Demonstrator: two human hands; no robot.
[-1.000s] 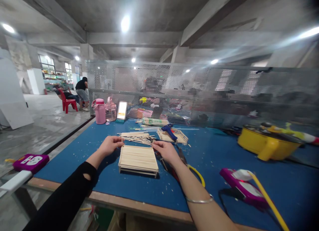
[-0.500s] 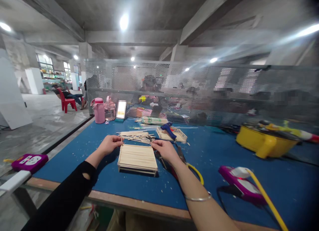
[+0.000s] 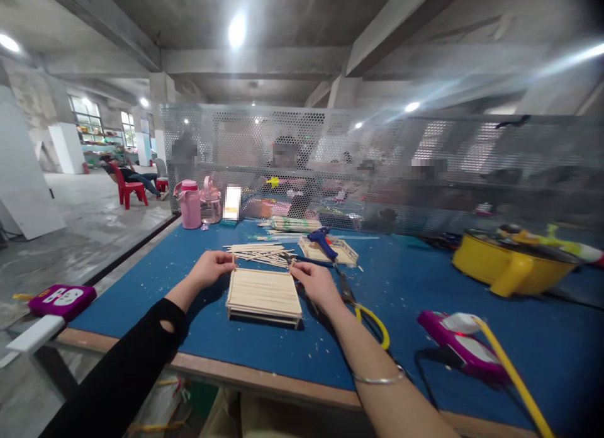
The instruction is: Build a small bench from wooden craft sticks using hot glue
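A small platform of pale wooden sticks, with a slatted top and a gap under it, rests on the blue table in front of me. My left hand is closed at its back left corner, thumb and fingers pinching a short upright wooden stick. At the back right corner my right hand is closed in a pinch too, on what looks like another short stick, mostly covered by the fingertips. Just behind the platform lies a loose pile of wooden sticks. Yellow-handled pliers lie beside my right wrist, partly hidden.
A blue glue gun lies on a second stick frame. Bundled sticks are farther back. A yellow pan and purple power strip stand right, pink jug back left. A perforated metal screen borders the table.
The camera view has shifted slightly, so everything sits a little differently in the picture. Both hands stay pinched at the platform's back corners, with no clear movement against it.
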